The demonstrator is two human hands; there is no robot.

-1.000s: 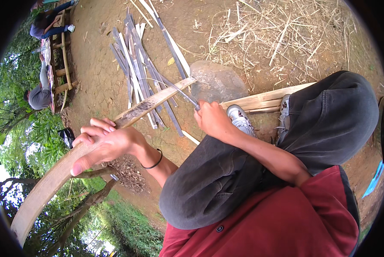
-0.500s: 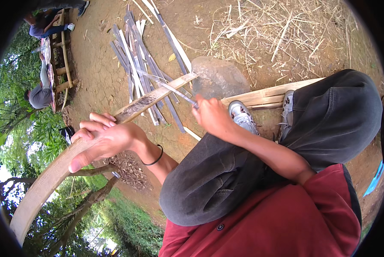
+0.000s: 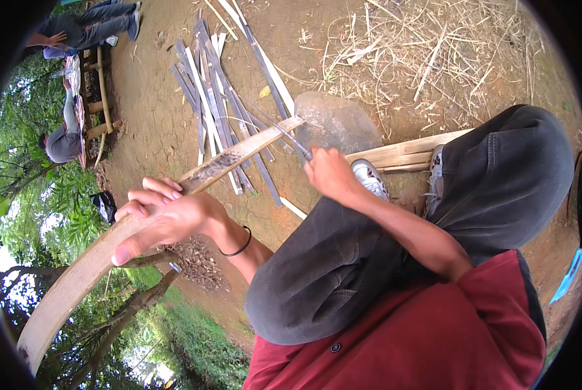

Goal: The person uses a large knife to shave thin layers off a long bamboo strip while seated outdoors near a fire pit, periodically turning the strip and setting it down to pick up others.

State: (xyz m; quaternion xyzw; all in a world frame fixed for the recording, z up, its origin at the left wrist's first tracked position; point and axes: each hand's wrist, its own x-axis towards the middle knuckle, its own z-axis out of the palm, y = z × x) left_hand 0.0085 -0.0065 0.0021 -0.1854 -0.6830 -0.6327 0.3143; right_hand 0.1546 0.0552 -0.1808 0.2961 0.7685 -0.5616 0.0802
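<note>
My left hand (image 3: 170, 221) is wrapped round a long, pale slat (image 3: 76, 279) that looks like split bamboo, with a dark stained patch beyond the fingers. The slat runs from the lower left up to a grey stone (image 3: 339, 122), where its far tip appears to rest. My right hand (image 3: 332, 174) is closed on the handle of a thin-bladed knife (image 3: 295, 144). The blade crosses the slat near that far tip. A fine curl seems to stand off beside the blade, though it is hard to make out.
Several dark and pale strips (image 3: 216, 97) lie piled on the dirt ahead. Shavings (image 3: 427, 58) are scattered at the far right. Pale split lengths (image 3: 401, 153) lie by my shoes. At the far left, one person (image 3: 102, 26) stands and another (image 3: 64, 143) is by a bamboo bench (image 3: 102, 91).
My right hand and the knife have moved slightly right and away, nearer the slat's far tip. My left hand and the slat have shifted a little right. More of the standing person shows at the far left.
</note>
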